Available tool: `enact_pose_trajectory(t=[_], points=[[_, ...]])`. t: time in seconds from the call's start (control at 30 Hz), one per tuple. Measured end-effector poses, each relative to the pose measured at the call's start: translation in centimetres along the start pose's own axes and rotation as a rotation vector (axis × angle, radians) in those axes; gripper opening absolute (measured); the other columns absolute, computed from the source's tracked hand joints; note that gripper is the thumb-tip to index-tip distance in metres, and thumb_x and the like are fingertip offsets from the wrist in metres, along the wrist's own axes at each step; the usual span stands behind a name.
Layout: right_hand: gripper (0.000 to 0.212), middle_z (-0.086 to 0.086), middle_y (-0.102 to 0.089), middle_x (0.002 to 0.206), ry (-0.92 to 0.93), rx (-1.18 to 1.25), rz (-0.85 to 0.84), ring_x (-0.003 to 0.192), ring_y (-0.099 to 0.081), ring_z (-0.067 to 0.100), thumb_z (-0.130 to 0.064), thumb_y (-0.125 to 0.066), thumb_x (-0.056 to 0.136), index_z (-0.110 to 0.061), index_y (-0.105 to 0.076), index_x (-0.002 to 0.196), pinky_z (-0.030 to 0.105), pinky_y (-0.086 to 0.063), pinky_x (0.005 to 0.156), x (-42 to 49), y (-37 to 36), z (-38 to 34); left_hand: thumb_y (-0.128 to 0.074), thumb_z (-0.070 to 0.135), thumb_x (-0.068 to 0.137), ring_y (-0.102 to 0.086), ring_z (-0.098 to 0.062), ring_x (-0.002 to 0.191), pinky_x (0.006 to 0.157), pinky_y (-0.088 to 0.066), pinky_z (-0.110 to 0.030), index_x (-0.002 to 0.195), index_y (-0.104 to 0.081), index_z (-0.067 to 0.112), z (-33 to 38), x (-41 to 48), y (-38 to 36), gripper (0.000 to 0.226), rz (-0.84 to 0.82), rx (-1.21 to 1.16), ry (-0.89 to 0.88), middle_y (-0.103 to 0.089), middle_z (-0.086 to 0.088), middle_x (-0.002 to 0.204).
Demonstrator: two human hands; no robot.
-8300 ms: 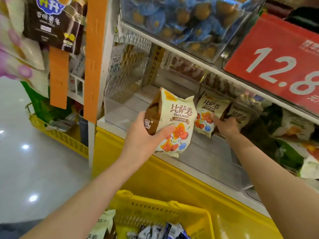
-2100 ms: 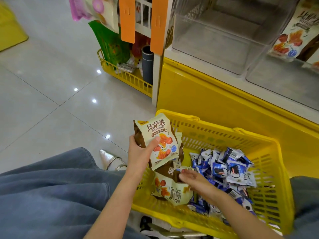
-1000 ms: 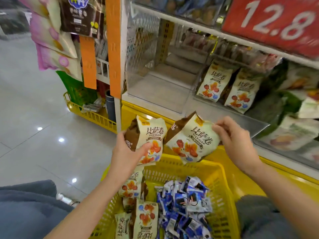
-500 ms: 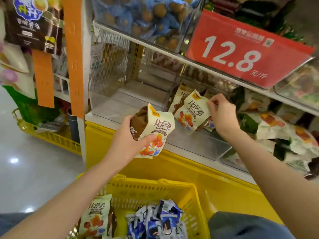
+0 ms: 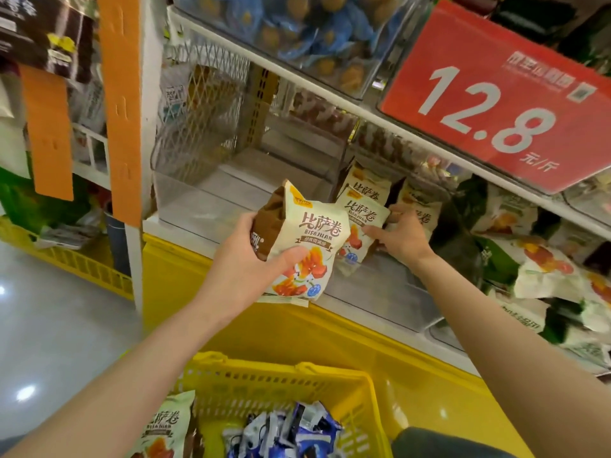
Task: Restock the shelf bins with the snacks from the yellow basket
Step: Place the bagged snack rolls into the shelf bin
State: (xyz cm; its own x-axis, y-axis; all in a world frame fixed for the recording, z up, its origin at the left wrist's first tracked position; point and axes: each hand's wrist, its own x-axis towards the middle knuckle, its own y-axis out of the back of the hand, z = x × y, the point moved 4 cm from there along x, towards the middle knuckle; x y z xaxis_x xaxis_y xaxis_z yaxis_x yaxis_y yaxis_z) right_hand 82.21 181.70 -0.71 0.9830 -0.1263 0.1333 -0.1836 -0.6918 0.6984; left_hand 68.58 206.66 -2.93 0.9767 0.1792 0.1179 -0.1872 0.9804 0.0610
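My left hand (image 5: 243, 266) grips a cream and brown pizza-roll snack packet (image 5: 307, 246), held in front of the clear shelf bin (image 5: 380, 289). My right hand (image 5: 398, 238) is inside that bin, fingers on a second pizza-roll packet (image 5: 360, 223) that stands against two more of the same kind (image 5: 367, 185) at the back. The yellow basket (image 5: 284, 388) sits below my arms and holds another such packet (image 5: 165, 428) and several blue and white wrapped snacks (image 5: 287, 431).
An empty clear bin (image 5: 211, 206) sits left of the one I reach into. Green and white snack bags (image 5: 535, 269) fill the bin on the right. A red 12.8 price sign (image 5: 496, 104) hangs above. Another yellow basket (image 5: 76, 259) stands on the floor at the left.
My right hand has carried its packet down into the bin and set it against the ones at the back. My left hand keeps its packet in front of the shelf.
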Motion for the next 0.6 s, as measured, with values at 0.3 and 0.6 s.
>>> enact_pose_trajectory(t=[0.3, 0.6], points=[[0.057, 0.006, -0.053, 0.129, 0.077, 0.046, 0.06, 0.115, -0.056, 0.023, -0.012, -0.071, 0.08, -0.016, -0.039, 0.128, 0.026, -0.049, 0.079, 0.8, -0.3, -0.1, -0.075, 0.041, 0.067, -0.06, 0.015, 0.075, 0.048, -0.043, -0.004, 0.098, -0.047, 0.039, -0.3, -0.4, -0.6, 0.043, -0.052, 0.019, -0.001, -0.062, 0.022, 0.091], [0.051, -0.008, -0.049, 0.134, 0.43, -0.002, -0.159, 0.12, -0.047, 0.004, -0.048, -0.048, 0.088, -0.024, -0.042, 0.133, 0.023, -0.041, 0.1, -8.1, 1.5, -6.5, -0.076, 0.04, 0.065, -0.066, 0.007, 0.07, 0.05, -0.048, -0.01, 0.093, -0.051, 0.036, -1.5, -1.9, -1.3, 0.038, -0.153, -0.024, 0.09, -0.067, 0.017, 0.081]])
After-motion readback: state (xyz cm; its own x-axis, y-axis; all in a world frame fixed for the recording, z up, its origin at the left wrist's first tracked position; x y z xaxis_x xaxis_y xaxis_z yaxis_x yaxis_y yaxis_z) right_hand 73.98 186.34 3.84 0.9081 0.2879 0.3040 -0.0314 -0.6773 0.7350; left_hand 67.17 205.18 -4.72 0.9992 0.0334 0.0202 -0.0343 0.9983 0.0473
